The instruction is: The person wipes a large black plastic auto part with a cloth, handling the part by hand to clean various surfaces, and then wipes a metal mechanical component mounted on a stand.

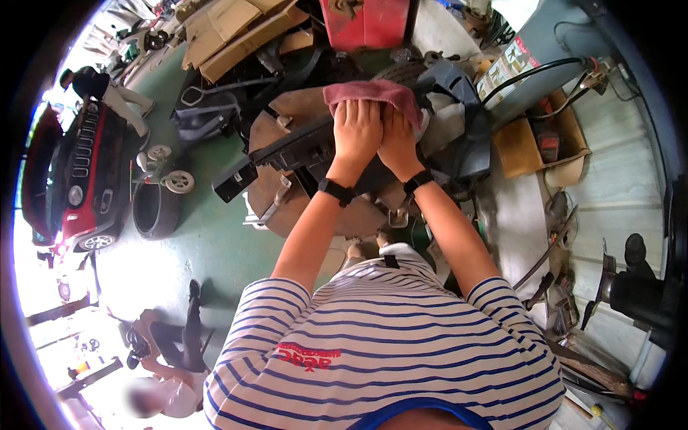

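Both hands are on a dusty-red cloth (394, 93), which is bunched over the far end of a long black plastic part (290, 149). My left hand (357, 135) has its fingers side by side, pressing into the cloth. Close against it on the right, my right hand (398, 143) grips the same cloth, its fingertips partly hidden in the folds. The black part lies slantwise across a round brown metal stand (269, 188) with grey clamp blocks on it. What the cloth covers beneath my fingers is hidden.
Dark plastic car parts (208, 115) crowd the far left, below flattened cardboard (229, 29). At right are a grey tank (545, 50) and an open carton (519, 147). A tire (154, 208), a red car (79, 172) and two people are at left.
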{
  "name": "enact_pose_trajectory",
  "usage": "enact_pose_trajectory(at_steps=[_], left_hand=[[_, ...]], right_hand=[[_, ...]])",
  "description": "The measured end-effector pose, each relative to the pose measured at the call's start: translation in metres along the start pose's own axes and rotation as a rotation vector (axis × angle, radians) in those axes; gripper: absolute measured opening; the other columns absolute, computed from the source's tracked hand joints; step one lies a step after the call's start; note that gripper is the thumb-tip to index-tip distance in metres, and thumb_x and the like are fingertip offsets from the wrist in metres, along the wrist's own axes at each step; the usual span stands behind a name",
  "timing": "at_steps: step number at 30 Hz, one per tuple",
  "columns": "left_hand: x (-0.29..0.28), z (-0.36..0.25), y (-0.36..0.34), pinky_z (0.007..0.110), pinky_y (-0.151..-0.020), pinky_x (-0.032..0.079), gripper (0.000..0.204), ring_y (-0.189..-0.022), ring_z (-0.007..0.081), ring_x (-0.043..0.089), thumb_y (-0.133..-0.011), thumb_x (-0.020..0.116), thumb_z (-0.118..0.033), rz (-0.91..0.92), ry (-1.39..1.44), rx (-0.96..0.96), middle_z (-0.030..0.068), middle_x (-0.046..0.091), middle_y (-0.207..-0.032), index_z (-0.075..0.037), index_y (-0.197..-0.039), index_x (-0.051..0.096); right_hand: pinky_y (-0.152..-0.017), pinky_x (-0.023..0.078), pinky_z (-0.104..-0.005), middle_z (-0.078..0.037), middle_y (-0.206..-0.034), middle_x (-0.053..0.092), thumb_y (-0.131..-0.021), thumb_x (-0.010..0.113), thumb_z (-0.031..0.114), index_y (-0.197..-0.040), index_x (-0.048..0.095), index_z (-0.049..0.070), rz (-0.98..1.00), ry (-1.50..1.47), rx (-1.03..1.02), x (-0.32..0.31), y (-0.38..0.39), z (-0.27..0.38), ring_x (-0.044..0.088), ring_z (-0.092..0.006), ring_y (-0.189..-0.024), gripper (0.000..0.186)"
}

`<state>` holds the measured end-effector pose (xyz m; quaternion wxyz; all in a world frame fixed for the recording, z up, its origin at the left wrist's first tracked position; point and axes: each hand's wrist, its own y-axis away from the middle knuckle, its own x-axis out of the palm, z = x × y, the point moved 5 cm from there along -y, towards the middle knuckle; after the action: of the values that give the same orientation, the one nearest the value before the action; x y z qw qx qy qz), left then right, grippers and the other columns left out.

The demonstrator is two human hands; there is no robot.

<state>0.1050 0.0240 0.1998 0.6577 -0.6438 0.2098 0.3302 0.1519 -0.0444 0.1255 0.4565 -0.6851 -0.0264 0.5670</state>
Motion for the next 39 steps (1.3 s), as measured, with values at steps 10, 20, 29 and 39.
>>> enact_pose_trajectory(at_steps=[10,20,29,39], left_hand=[[0.055,-0.024,0.093,0.039,-0.089,0.043,0.031,-0.102,0.0231,0.056,-0.078,0.055,-0.018,0.326,0.034,-0.002,0.0062,0.059,-0.105,-0.009,-0.108,0.058],[0.095,-0.013,0.156,0.039,-0.076,0.045,0.021,-0.094,0.0228,0.057,-0.073,0.057,-0.020,0.303,0.481,-0.290,0.0030,0.060,-0.098,-0.017,-0.093,0.062],[0.078,-0.038,0.147,0.049,-0.079,0.044,0.036,-0.098,0.0336,0.056,-0.077,0.055,-0.017,0.218,0.191,-0.199,0.0155,0.057,-0.114,-0.008,-0.112,0.059],[0.040,-0.058,0.194,0.050,-0.093,0.041,0.039,-0.107,0.0324,0.053,-0.077,0.059,-0.020,0.320,0.297,-0.148,0.0144,0.057,-0.115,-0.004,-0.112,0.059]], right_hand=[[-0.097,0.038,-0.0501,-0.017,-0.127,0.050,-0.082,0.060,0.024,-0.125,0.052,0.004,0.243,-0.111,-0.033,0.047,0.058,-0.001,0.046,-0.0390,-0.115,0.049],[-0.093,0.039,-0.0497,-0.009,-0.116,0.061,-0.078,0.061,0.035,-0.118,0.058,0.013,0.231,-0.490,0.041,0.081,0.066,0.004,0.056,-0.0294,-0.108,0.046],[-0.099,0.028,-0.0595,-0.019,-0.109,0.060,-0.076,0.056,0.037,-0.113,0.061,0.011,0.316,-0.416,-0.175,0.057,0.080,-0.006,0.050,-0.0410,-0.109,0.046],[-0.112,0.013,-0.0605,-0.019,-0.135,0.041,-0.078,0.054,0.025,-0.129,0.049,0.005,0.544,-0.480,-0.003,0.044,0.161,0.004,0.030,-0.0402,-0.130,0.056]])
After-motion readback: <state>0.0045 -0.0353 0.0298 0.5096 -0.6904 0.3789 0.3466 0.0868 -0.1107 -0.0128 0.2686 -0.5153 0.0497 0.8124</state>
